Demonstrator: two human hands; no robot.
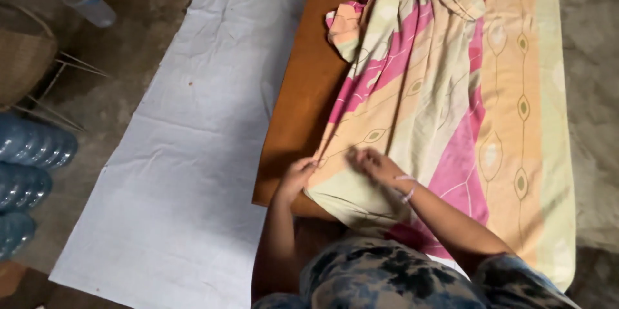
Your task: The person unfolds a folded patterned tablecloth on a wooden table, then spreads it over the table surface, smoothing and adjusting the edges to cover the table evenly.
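Note:
A large patterned cloth (pixel 451 90) in pink, cream and peach lies spread over a brown wooden table (pixel 303 90), bunched up at the far end. My left hand (pixel 295 177) pinches the near left edge of the cloth at the table's side. My right hand (pixel 377 166), with a pale band on the wrist, rests flat on the cloth just to the right of it. Both forearms reach in from the bottom of the view.
A white sheet (pixel 193 154) lies on the floor left of the table. Blue water bottles (pixel 29 173) lie at the left edge, with a woven basket (pixel 22 57) and a clear plastic cup (pixel 89 3) beyond. Bare concrete floor lies on the right.

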